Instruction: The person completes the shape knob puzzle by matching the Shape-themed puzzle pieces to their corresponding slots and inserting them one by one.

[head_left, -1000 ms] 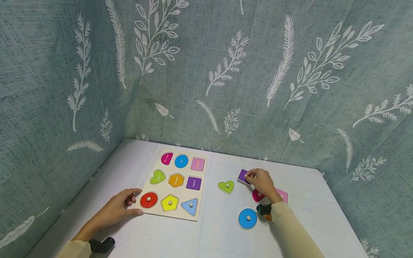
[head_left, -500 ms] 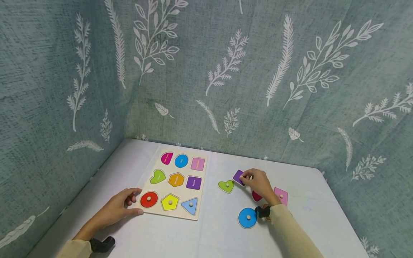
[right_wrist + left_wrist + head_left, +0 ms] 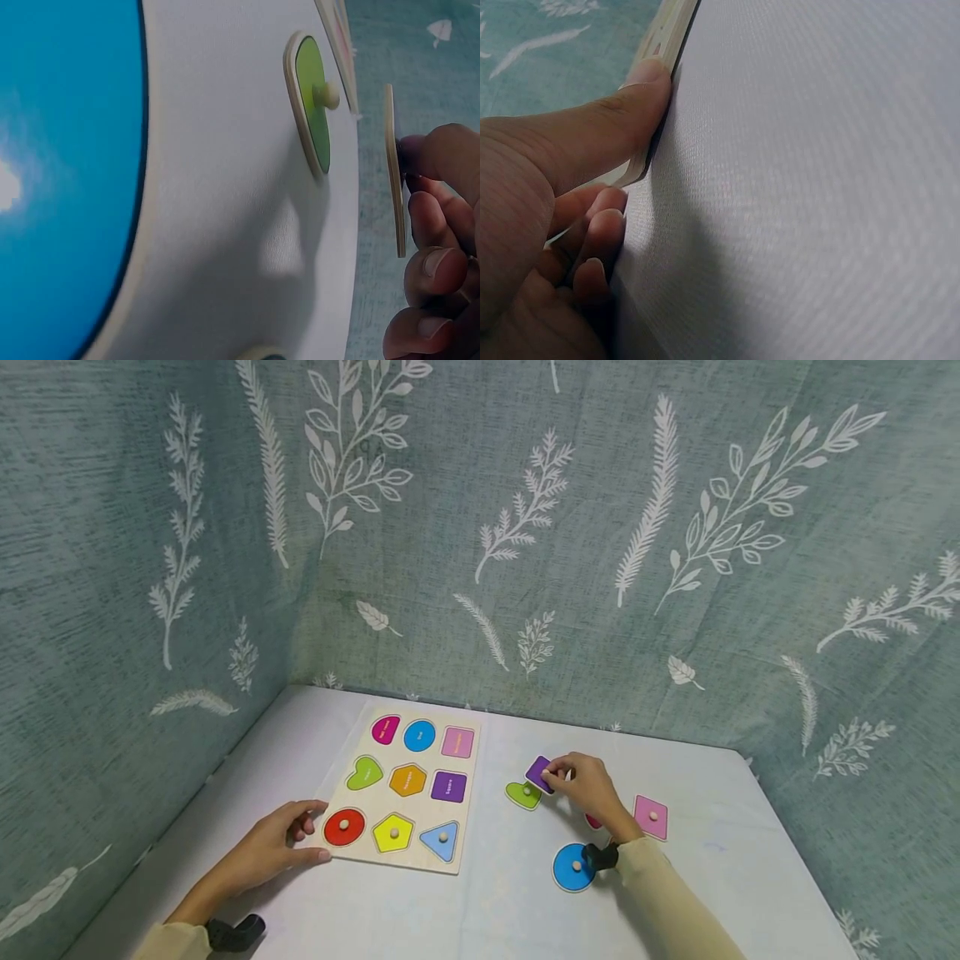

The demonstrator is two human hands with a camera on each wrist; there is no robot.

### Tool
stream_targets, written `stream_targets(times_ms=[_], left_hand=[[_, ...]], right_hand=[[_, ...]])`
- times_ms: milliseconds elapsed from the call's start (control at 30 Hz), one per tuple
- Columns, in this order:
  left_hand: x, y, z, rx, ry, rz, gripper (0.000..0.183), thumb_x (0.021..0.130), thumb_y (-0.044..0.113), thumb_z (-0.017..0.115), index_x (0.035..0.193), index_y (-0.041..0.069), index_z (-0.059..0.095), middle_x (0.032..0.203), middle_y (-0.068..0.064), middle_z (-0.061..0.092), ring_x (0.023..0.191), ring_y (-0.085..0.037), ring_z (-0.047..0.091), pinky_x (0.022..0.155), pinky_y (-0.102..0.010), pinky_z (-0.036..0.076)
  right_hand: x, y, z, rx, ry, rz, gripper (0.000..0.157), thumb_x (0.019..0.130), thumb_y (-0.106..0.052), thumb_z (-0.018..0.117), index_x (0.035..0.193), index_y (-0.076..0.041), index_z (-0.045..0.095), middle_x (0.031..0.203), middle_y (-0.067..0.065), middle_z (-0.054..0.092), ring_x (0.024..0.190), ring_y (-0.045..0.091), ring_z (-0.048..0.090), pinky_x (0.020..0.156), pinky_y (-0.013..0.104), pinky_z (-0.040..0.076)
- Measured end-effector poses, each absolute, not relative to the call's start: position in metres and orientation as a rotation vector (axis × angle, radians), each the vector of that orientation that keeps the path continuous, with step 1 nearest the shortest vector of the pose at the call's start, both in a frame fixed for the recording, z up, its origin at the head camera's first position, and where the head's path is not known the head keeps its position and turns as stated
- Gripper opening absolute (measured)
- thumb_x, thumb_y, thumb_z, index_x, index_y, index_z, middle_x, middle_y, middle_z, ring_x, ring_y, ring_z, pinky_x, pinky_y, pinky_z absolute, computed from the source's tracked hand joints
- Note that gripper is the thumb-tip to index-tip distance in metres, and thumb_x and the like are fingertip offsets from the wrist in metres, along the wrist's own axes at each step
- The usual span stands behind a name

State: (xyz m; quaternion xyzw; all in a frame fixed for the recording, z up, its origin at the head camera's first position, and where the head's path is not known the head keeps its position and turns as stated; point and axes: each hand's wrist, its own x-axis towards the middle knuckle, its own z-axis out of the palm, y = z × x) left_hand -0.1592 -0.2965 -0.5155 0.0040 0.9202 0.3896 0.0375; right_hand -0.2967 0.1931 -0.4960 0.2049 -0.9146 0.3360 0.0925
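Note:
My left hand [image 3: 273,843] is at the near left corner of a wooden shape puzzle board [image 3: 393,755], gripping it with the thumb along the near edge and a finger by the left edge. In the left wrist view the thumb [image 3: 607,135] presses the board's side while the other fingers curl below. My right hand [image 3: 585,783] pinches a purple square puzzle piece [image 3: 537,769] by its knob. The right wrist view shows this piece edge-on [image 3: 395,180], raised off the table. In the head view it overlaps a green heart piece [image 3: 519,795] lying below.
Red circle [image 3: 334,832], yellow pentagon [image 3: 387,842] and light blue triangle [image 3: 444,850] pieces sit in the board's near row. A blue circle piece [image 3: 567,874] and a pink piece [image 3: 649,827] lie on the white table [image 3: 495,918]. The right forearm mostly covers a magenta piece [image 3: 592,822].
My right hand has moved left with the purple square, from beyond the green heart to over its edge. The pink piece is more exposed. My left hand stays at the board's corner.

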Motion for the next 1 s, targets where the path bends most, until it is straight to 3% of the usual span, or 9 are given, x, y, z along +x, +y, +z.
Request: stream_targets(times_ms=[1000], left_hand=[[-0.159, -0.298, -0.517, 0.007, 2.831, 1.199, 0.09, 0.068, 0.031, 0.097, 0.14, -0.003, 0.055, 0.094, -0.005, 0.05, 0.09, -0.021, 0.05, 0.074, -0.027, 0.048]], right_hand=[[-0.291, 0.155, -0.491, 0.828, -2.71, 1.009, 0.006, 0.092, -0.02, 0.079, 0.087, -0.017, 0.076, 0.072, -0.013, 0.055, 0.069, 0.008, 0.05, 0.063, 0.026, 0.044]])
